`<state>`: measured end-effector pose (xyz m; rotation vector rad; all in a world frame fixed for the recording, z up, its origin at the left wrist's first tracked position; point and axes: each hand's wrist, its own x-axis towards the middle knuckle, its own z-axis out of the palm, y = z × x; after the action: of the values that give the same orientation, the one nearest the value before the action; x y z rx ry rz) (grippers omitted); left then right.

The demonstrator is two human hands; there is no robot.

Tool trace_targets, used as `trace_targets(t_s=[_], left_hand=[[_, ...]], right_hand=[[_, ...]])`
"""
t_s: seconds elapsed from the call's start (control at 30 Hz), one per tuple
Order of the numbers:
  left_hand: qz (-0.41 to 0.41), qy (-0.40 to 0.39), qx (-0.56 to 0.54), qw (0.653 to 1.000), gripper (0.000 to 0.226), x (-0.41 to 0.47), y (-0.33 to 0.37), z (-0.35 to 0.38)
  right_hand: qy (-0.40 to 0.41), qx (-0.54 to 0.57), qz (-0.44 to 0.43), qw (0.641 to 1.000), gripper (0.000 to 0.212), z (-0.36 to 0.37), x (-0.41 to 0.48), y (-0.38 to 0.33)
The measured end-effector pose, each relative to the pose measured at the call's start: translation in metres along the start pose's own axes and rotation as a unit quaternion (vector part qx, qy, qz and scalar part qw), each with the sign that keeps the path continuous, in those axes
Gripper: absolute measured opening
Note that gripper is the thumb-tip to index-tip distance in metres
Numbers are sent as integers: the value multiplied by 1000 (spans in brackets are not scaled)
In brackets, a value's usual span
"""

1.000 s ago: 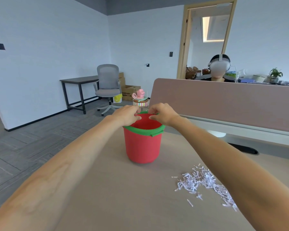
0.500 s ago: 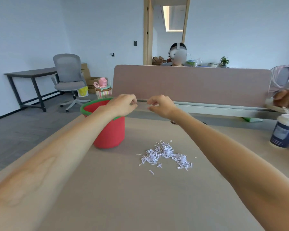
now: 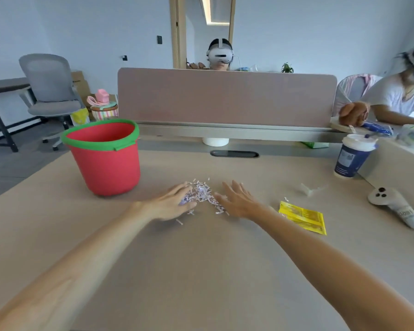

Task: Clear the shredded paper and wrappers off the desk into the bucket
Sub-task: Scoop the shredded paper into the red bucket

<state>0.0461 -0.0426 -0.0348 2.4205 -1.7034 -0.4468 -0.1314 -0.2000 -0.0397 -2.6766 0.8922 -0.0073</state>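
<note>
A pile of white and purple shredded paper lies on the beige desk, just right of a red bucket with a green rim. My left hand rests flat on the desk against the pile's left side, fingers spread. My right hand lies flat against the pile's right side, fingers apart. Neither hand holds anything. A yellow wrapper lies flat to the right of my right forearm. A small clear wrapper scrap sits farther back on the right.
A blue paper cup with a white lid stands at the right. A white controller lies near the right edge. A pink partition closes the desk's far side, with people beyond it and at the right. A grey chair stands left.
Both hands have come away from the bucket's rim and dropped to the desk, one on each side of the shredded paper. The view has swung right, so the bucket now sits at the left.
</note>
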Motion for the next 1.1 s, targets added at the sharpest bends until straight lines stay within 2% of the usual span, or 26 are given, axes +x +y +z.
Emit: trace_targets(t_s=[0.07, 0.17, 0.33, 0.47, 0.57, 0.63, 0.7, 0.77, 0.83, 0.9, 0.97, 1.03, 1.1], left_hand=[[-2, 8, 11, 1000, 76, -4, -6, 14], [-6, 9, 36, 999, 76, -2, -9, 22], [-15, 8, 21, 1000, 78, 21, -10, 15], [-7, 16, 3, 1000, 75, 41, -12, 10], [-5, 37, -23, 999, 74, 53, -11, 7], [8, 58, -31, 998, 69, 58, -12, 6], [30, 71, -42, 996, 61, 58, -13, 6], [29, 84, -77, 993, 53, 51, -15, 3], [14, 89, -121, 989, 50, 41, -19, -4], [4, 75, -124, 989, 63, 29, -25, -11], [2, 42, -83, 996, 87, 17, -30, -18], [-8, 1, -30, 1000, 105, 9, -34, -22], [-22, -24, 5, 999, 112, 7, -37, -19]], right_hand=[[2, -51, -14, 999, 74, 14, -2, 0], [12, -54, -40, 998, 80, 23, 7, 0], [12, -52, -94, 994, 73, 22, 42, -6], [7, -18, -98, 995, 69, 21, 69, -16], [8, 42, -117, 992, 63, 19, 77, -24], [14, 134, -128, 982, 58, 16, 78, -25], [26, 224, -105, 969, 54, 8, 76, -21], [33, 267, -85, 959, 53, 1, 72, -13], [18, 277, -106, 955, 61, -3, 63, -5], [-10, 209, -131, 969, 84, -4, 53, 1], [-38, 89, -150, 984, 103, -4, 44, 3], [-49, -22, -174, 983, 110, 0, 39, 4], [-43, -68, -177, 981, 109, 4, 39, 3]])
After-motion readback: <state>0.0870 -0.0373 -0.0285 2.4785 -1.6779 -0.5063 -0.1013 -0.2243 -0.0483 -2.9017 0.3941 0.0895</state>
